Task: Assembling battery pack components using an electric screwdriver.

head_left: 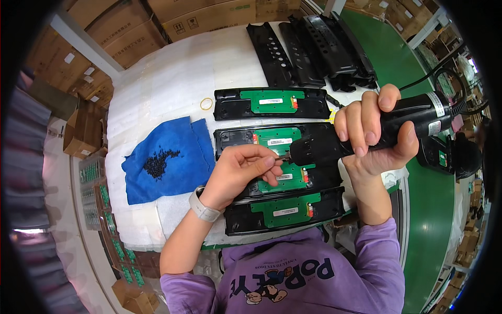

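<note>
My right hand (376, 125) is wrapped round a black electric screwdriver (324, 147), which lies nearly level with its tip to the left. At that tip my left hand (248, 170) pinches with thumb and forefinger; a screw there is too small to make out. Below both hands are black plastic housings (230, 137) carrying green circuit boards (285, 132). One more such housing (230, 109) lies just beyond them, another (240, 222) nearest me. Left of my left hand, a heap of small black screws (157, 165) rests on a blue cloth (138, 183).
Black plastic covers (327, 49) are stacked at the back right of the white-covered table (183, 68). A rubber band (206, 103) lies beyond the cloth. The screwdriver's cable (436, 73) runs off right over a green surface (426, 225). Cardboard boxes (204, 18) stand behind.
</note>
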Available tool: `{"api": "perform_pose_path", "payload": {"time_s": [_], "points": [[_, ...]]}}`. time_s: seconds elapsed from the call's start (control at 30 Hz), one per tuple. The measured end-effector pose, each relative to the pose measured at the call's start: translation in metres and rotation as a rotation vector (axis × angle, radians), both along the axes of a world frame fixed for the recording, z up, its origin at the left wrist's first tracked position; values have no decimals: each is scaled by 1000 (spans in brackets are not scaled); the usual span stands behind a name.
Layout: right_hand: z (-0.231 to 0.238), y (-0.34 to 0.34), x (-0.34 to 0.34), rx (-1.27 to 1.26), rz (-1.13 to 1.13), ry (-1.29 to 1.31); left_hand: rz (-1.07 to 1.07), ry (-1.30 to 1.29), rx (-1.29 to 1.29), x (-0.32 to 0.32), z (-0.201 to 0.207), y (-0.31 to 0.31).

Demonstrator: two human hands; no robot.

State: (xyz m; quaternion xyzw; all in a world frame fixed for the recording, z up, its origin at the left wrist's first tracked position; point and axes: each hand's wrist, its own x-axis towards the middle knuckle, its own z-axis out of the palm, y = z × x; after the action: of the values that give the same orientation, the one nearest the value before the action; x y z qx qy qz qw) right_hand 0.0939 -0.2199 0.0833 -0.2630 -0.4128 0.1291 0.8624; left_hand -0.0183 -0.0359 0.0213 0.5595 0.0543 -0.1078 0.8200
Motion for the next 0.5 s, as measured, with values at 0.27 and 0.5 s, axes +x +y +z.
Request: {"api": "perform_pose_path", "payload": {"time_s": [0.27, 0.5], "points": [[-4, -1, 5, 23, 51, -17, -40, -14, 139, 0, 2, 3], [-2, 0, -2, -54, 14, 72, -45, -13, 200, -3, 0, -4]]}}
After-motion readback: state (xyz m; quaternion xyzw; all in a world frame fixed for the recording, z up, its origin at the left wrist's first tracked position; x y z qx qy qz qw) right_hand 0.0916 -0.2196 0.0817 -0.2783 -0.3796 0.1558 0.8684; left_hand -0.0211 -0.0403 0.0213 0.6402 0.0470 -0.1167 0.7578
